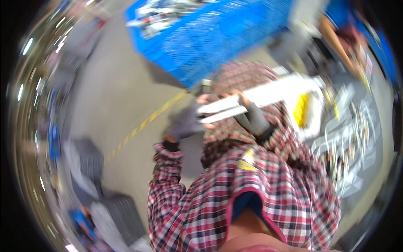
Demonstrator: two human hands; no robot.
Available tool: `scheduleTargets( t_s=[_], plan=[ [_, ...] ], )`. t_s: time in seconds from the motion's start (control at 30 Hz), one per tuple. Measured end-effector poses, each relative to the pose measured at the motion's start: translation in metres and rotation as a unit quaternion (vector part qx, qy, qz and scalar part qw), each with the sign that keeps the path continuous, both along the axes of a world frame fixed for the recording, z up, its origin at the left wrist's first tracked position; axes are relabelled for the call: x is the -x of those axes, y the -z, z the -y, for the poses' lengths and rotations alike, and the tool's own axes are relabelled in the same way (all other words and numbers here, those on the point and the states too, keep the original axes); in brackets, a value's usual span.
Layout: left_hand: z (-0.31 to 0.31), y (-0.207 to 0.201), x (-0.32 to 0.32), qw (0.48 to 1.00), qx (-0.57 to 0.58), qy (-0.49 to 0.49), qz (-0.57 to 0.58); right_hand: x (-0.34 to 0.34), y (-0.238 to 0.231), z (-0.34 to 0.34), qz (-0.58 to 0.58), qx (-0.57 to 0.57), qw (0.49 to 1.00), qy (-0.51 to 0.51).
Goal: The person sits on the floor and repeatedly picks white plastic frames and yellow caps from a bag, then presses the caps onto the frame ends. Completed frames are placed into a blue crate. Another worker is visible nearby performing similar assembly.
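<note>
Two white, narrow, flat-sided pieces [222, 110] lie side by side in front of my body; blur hides their exact kind. My left hand [187, 119], in a grey glove with bare fingertips, is closed around their left ends. On their right part is my right hand [253, 117], also in a grey glove, its fingers curled over the pieces. Just beyond the right hand, a larger white surface [273, 90] extends to the right, with a bright yellow item [300, 110] at its far end.
A big blue perforated crate [210, 40] stands ahead, holding white and metallic items. To the right, a grey surface [369, 161] bears many clear bags and thin parts. A co-worker's arm [340, 44] reaches in at upper right. A yellow line [145, 124] crosses the floor; dark crates [121, 216] stand lower left.
</note>
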State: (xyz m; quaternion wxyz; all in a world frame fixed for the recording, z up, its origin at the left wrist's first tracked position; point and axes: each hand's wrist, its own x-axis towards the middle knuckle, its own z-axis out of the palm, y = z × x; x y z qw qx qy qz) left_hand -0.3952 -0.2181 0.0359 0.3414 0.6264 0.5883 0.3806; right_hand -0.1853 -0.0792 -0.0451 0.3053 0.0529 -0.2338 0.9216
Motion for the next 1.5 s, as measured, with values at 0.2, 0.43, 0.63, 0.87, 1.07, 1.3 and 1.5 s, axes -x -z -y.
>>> scheduleTargets(
  t_s=[0.2,0.43,0.63,0.87,1.07,1.3,1.5],
  plan=[
    [-0.063,0.004,0.0,0.971,-0.016,-0.068,-0.227,-0.045,-0.011,-0.029,0.122,0.159,0.971,0.127],
    [-0.127,0.008,-0.06,0.852,-0.202,0.043,-0.481,-0.07,-0.014,-0.025,0.236,0.182,0.93,0.214],
    [-0.139,0.016,-0.075,0.878,-0.204,-0.018,-0.432,-0.126,0.046,-0.055,0.474,0.033,0.729,0.492],
    [-0.146,0.019,-0.05,0.866,-0.19,0.003,-0.463,-0.131,-0.025,-0.03,0.542,-0.557,0.325,0.539],
    [-0.162,-0.048,0.013,0.924,-0.083,-0.007,-0.374,-0.091,-0.019,-0.088,0.511,-0.673,0.421,0.331],
    [-0.11,-0.002,-0.024,0.888,-0.269,0.052,-0.37,-0.071,0.003,-0.082,0.419,-0.568,0.417,0.573],
    [-0.091,0.029,-0.094,0.856,-0.183,-0.106,-0.471,-0.092,0.009,-0.05,0.438,-0.509,0.481,0.563]
  ],
)
